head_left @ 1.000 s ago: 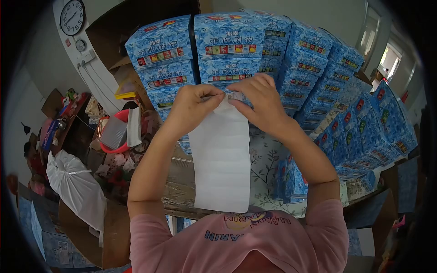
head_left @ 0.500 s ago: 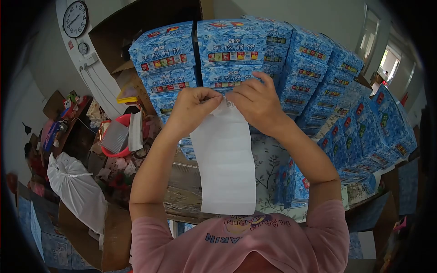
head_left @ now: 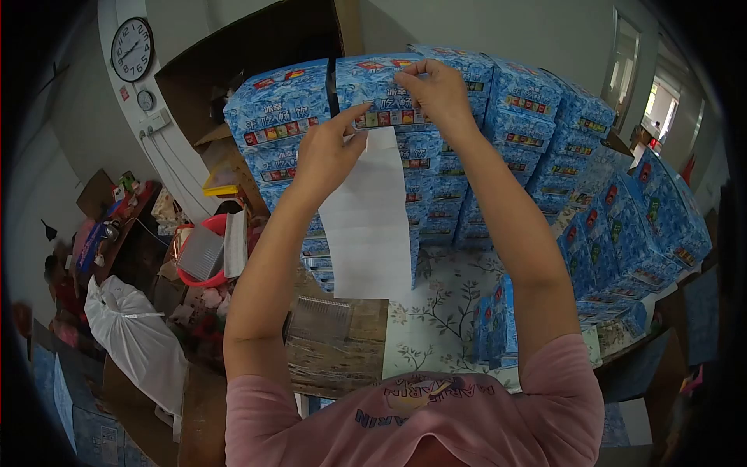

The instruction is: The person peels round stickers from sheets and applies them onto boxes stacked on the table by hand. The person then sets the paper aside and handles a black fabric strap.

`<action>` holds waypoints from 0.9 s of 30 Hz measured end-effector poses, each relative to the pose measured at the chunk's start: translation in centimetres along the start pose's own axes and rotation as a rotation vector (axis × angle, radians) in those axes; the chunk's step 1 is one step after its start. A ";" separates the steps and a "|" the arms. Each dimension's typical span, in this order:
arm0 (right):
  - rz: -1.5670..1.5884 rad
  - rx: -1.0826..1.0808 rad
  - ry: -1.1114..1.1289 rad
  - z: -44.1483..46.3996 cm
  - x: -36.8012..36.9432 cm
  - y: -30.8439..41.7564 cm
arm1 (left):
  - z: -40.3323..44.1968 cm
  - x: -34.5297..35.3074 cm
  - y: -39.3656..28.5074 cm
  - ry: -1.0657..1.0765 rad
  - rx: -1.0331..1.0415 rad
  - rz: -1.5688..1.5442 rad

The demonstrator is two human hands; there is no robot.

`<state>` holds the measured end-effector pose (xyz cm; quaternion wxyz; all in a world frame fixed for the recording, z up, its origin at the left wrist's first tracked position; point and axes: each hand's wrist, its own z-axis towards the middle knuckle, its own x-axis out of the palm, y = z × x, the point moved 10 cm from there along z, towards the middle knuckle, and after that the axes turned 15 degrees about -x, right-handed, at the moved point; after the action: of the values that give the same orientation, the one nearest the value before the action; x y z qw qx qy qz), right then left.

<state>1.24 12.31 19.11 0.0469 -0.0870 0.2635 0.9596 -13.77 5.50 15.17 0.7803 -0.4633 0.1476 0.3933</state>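
Note:
A long strip of white paper [head_left: 366, 222] with cross creases hangs in front of the stacked blue boxes. My left hand [head_left: 327, 152] is closed on its upper end, thumb and index finger a little apart at the tips. To the upper right, my right hand [head_left: 440, 93] is bent in a pinch against the upper front of a blue printed box [head_left: 366, 82]. Whatever lies between those fingertips is too small to make out. Another blue box [head_left: 276, 109] stands beside it on the left, across a narrow dark gap.
More blue box stacks [head_left: 521, 101] stand to the right, with a slanting row [head_left: 615, 226] nearer. A floral tabletop [head_left: 428, 327] lies below, beside a worn wooden surface [head_left: 334, 342]. At left are a red basin [head_left: 191, 268], a white sack [head_left: 132, 335] and an open carton [head_left: 202, 405].
Both hands have moved up and away from my body, and they are now apart. The paper strip has moved with my left hand toward the boxes. My right hand has reached the box front.

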 end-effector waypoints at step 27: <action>-0.476 -0.737 0.318 -6.4 4.3 10.2 | -3.3 -3.1 2.0 0.121 -0.034 -0.368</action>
<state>-3.45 0.50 17.98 0.1908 -0.3018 -0.1185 0.9265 -16.82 1.76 14.10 0.8208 -0.5184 0.1002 0.2179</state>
